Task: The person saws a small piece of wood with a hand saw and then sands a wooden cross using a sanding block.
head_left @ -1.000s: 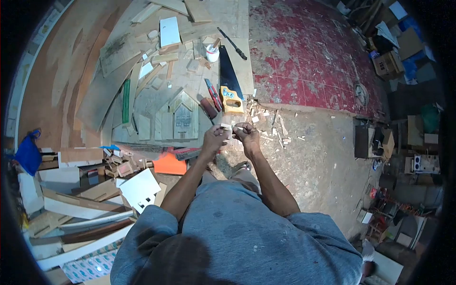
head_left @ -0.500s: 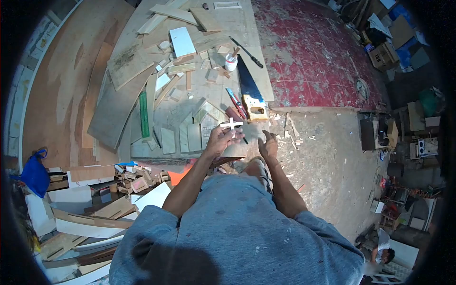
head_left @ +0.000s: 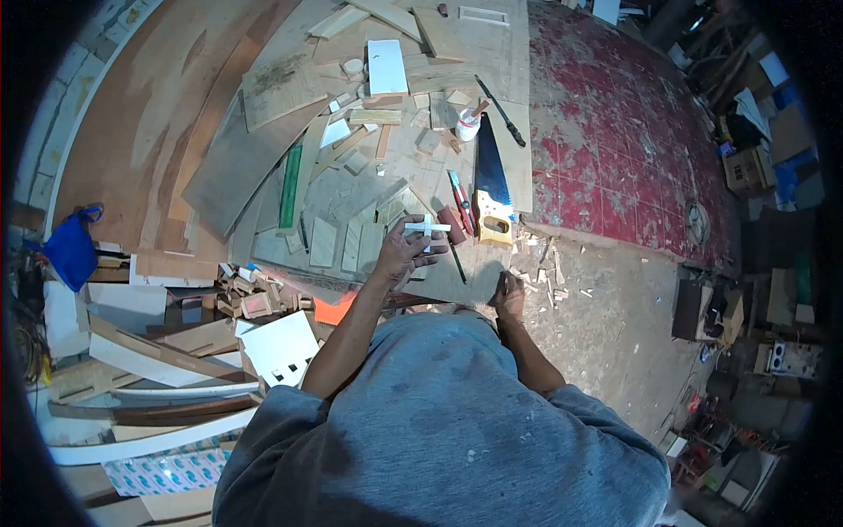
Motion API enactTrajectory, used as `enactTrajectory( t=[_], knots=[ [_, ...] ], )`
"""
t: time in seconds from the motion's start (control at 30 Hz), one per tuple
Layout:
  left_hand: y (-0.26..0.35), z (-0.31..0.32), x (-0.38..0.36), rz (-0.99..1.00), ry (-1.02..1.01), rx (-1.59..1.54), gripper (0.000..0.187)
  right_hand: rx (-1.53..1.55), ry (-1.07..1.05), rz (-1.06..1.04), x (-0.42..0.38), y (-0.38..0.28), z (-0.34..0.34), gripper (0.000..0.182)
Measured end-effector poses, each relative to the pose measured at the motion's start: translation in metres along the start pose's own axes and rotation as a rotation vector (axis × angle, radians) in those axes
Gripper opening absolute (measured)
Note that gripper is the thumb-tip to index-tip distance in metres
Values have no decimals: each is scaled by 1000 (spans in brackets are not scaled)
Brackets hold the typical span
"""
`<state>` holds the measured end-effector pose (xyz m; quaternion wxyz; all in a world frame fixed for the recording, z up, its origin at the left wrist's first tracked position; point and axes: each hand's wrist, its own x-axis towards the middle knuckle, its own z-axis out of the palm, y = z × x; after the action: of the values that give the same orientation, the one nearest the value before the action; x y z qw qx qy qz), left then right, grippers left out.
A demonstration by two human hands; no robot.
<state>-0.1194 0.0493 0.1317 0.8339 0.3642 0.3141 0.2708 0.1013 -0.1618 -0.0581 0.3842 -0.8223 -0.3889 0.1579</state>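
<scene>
Between the fingers of my left hand [head_left: 406, 255] is a small pale wooden cross [head_left: 428, 227], held above the near edge of the worktable [head_left: 479, 277]. My right hand [head_left: 508, 297] is beside the table's near right corner, its fingers bent together; whether anything is between them is too small to tell. Just right of the cross lie a dark red block [head_left: 451, 226] and a red tool [head_left: 463, 202]. A handsaw [head_left: 493, 189] with a pale handle rests farther right, near a white cup [head_left: 467, 125] with a stick in it.
Wood offcuts and a white board [head_left: 386, 68] cover the table's far part. A green strip [head_left: 290, 187] lies at its left. Scrap wood [head_left: 255, 303] is piled below left. Wood chips [head_left: 549, 272] litter the floor right of a red tiled surface [head_left: 615, 132].
The view has shifted, so the table appears farther right. My right hand has moved lower and nearer my body, with its fingers more closed. My left hand still holds the cross.
</scene>
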Motion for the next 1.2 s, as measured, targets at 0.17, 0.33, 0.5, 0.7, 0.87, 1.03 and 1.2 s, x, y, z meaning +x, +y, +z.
enactTrajectory(
  t=[0.17, 0.33, 0.5, 0.7, 0.87, 1.03, 1.2],
  knots=[
    [-5, -5, 1, -34, 189, -37, 39, 13, 33, 72, 25, -13, -38, 41],
    [-27, -19, -5, -11, 485, 55, 29, 180, -283, -206, 84, -75, -20, 36],
    [-40, -27, -15, 105, 627, 8, 29, -405, 128, -559, 149, -118, 2, 27],
    [-37, -1, -34, 221, 849, 33, 24, -309, -363, -267, 143, -130, 58, 27],
    [-48, -21, -64, 159, 831, -3, 17, -160, -309, -9, 162, -127, 50, 23],
    [-51, -35, -63, 134, 771, -224, 22, 417, -311, 130, 168, -61, 22, 28],
    [-38, -36, -24, 8, 655, -89, 29, 612, -494, 435, 142, -106, -34, 22]
  ],
)
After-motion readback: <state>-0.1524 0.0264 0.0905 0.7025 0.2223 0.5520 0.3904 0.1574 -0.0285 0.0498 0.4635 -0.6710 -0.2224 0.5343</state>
